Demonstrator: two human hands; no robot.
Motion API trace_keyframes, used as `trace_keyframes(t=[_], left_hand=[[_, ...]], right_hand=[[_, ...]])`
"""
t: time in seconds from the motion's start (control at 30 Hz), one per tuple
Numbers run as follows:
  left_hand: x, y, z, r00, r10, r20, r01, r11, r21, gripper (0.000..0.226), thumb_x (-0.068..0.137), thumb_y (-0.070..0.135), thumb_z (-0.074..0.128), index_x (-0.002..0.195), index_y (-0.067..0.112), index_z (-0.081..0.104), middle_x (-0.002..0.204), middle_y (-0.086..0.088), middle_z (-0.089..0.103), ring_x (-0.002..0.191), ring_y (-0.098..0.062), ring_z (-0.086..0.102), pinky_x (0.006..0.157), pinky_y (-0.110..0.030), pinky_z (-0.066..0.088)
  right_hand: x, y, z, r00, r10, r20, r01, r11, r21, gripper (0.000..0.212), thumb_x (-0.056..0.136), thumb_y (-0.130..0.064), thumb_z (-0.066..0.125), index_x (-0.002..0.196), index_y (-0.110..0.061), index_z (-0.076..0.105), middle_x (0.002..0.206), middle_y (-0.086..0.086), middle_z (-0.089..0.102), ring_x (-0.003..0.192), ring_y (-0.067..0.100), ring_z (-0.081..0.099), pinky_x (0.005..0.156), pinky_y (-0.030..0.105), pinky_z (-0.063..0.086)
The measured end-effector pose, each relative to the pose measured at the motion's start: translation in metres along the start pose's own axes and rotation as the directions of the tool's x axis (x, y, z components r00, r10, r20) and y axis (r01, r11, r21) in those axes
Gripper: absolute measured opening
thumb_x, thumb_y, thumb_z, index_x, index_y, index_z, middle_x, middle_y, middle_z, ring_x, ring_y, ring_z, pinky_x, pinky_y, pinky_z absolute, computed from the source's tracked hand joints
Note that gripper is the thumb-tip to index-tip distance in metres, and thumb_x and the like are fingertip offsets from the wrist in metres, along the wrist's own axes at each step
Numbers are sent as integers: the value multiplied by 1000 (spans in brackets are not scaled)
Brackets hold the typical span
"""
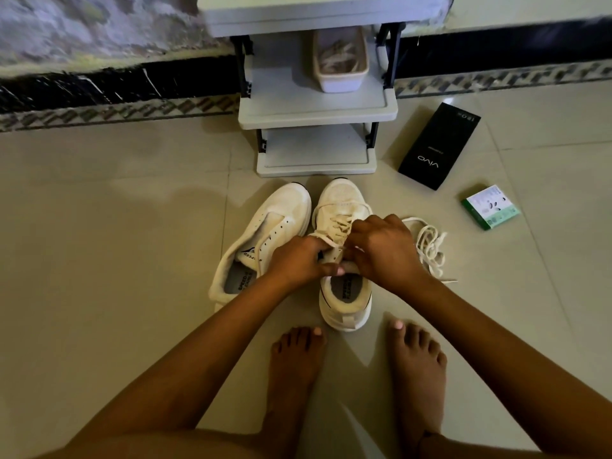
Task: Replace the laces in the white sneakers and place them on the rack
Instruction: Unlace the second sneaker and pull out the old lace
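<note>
Both my hands sit at the tongue of the right sneaker point(344, 260), left hand point(299, 260) and right hand point(381, 250) each curled onto its lace point(339, 226), with the unlaced left sneaker point(265, 240) touching it. If I tug unevenly the lace could snag or slip an eyelet. My fingers hide that eyelet; beyond the sneaker stands the rack point(316, 111), its top cut off.

We've got the two sneakers point(301, 246) side by side on the floor point(116, 243), right in front of the rack point(316, 111). A basket point(341, 66) sits on its middle shelf, and loose laces point(430, 246) plus two boxes point(463, 173) lie to the right.
</note>
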State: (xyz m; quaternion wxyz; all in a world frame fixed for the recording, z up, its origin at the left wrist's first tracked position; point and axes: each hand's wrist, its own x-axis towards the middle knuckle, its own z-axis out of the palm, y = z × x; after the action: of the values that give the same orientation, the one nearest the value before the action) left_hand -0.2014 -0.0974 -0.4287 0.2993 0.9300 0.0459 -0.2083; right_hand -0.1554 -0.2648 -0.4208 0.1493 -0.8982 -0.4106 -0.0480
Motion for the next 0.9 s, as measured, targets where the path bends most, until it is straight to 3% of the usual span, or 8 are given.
trace_keyframes(t=[0.07,0.17,0.27,0.4,0.5,0.73,0.83,0.9], left_hand=[[0,0,1,1000,3,19,-3,1000,13,60,78,50,69,133,30,52,126,-1,61,114,-21,56,91,-31,46],[-1,1,0,1000,-5,11,5,999,38,66,79,50,68,138,29,47,135,0,56,121,-21,52,93,-30,42],[-2,1,1,1000,0,-4,0,999,49,62,79,49,67,135,28,50,134,1,56,121,-20,51,93,-31,43],[-2,6,3,991,35,-126,-18,990,137,47,81,44,66,123,24,59,114,-3,65,104,-23,60,81,-31,48],[-1,15,4,977,41,-210,-9,989,150,37,83,34,65,113,13,65,103,-10,68,94,-26,62,74,-31,47],[8,9,-10,982,-131,-136,91,959,-268,12,82,11,65,83,-1,66,82,-16,65,82,-30,59,69,-28,38],[5,15,-8,977,-150,-151,103,953,-286,23,81,16,68,101,10,57,98,-6,62,91,-22,58,80,-31,45],[-1,20,-1,971,-69,-227,27,983,-184,45,82,17,67,123,16,47,123,-8,53,101,-25,58,83,-35,49]], right_hand=[[-2,-2,-9,962,271,9,-248,866,434,7,76,-20,70,73,-14,71,74,2,66,70,23,63,63,31,43],[14,-13,-32,866,486,115,-318,359,877,13,84,-12,68,76,-1,68,80,19,65,76,28,63,73,37,50],[30,-11,-44,861,507,41,-338,510,791,18,89,-14,63,105,-8,68,100,10,65,84,17,61,80,36,51],[14,0,-29,813,412,410,-574,681,454,79,87,-19,65,149,-15,16,143,7,40,120,21,49,98,37,44],[-3,-6,-10,795,348,497,-520,813,261,82,86,-24,64,150,-11,14,145,12,41,124,29,48,98,36,43],[-1,4,4,807,470,359,-590,610,529,44,84,-2,59,128,-6,55,122,11,63,113,20,60,84,14,42],[-5,6,2,786,490,379,-612,522,594,40,83,-5,64,123,-6,57,120,9,64,106,17,62,78,14,43],[-8,3,3,805,485,341,-591,621,514,43,84,-17,67,124,-11,56,118,5,63,101,17,62,78,20,45]])
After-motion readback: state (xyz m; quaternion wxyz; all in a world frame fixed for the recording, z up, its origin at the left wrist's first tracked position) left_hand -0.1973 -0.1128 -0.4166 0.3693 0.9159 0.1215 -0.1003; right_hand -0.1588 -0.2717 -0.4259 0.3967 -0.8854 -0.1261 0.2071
